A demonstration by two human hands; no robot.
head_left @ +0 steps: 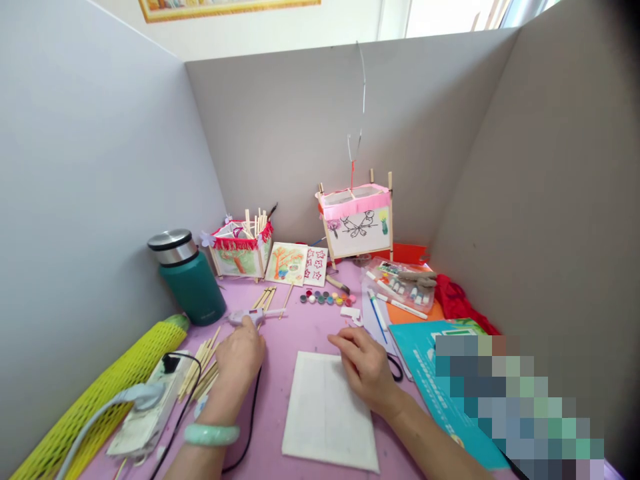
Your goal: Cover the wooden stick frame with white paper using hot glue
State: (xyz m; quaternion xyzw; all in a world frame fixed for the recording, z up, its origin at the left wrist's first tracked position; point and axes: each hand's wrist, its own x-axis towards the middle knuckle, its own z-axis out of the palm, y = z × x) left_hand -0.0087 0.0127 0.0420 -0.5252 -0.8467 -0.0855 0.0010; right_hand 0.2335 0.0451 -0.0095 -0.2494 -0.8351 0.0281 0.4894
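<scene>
My left hand [239,353], with a pale green bangle on its wrist, is closed at a light-coloured hot glue gun [246,316]. Its fingers partly cover the glue gun, and a black cord [256,407] runs down beside the hand. My right hand [364,365] is over the upper right edge of a flat white panel [327,413], fingers loosely stretched and nothing visible in them. Thin wooden sticks [203,367] lie beside and partly behind my left wrist. A white plastic piece [353,313] lies beyond my right hand.
A teal bottle [193,280], a power strip [150,413] and a yellow-green netted item [100,393] stand or lie left. Paint pots [325,298] sit mid-table. A stick-framed lantern [357,223] hangs at the back. A blue booklet [425,380] and black-handled scissors [396,368] lie right.
</scene>
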